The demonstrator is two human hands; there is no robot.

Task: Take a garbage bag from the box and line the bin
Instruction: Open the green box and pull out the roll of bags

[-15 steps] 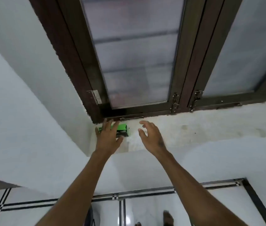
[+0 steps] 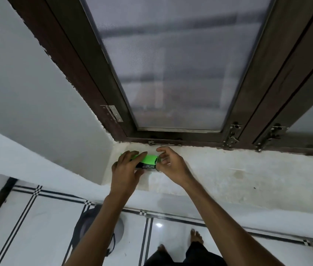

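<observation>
Head cam: left hand point(image 2: 125, 174) grips the green garbage bag box point(image 2: 149, 160) on the windowsill point(image 2: 228, 169), right hand point(image 2: 171, 164) pinching its end; bin point(image 2: 86, 223) sits below.

Both arms extended forward. Left hand point(image 2: 126, 169) fingers curled over box point(image 2: 149, 160); right hand point(image 2: 171, 166) pinching its end.

A home room: dark wooden window point(image 2: 180, 73), white plastered sill point(image 2: 228, 169), tiled floor point(image 2: 36, 227).
</observation>
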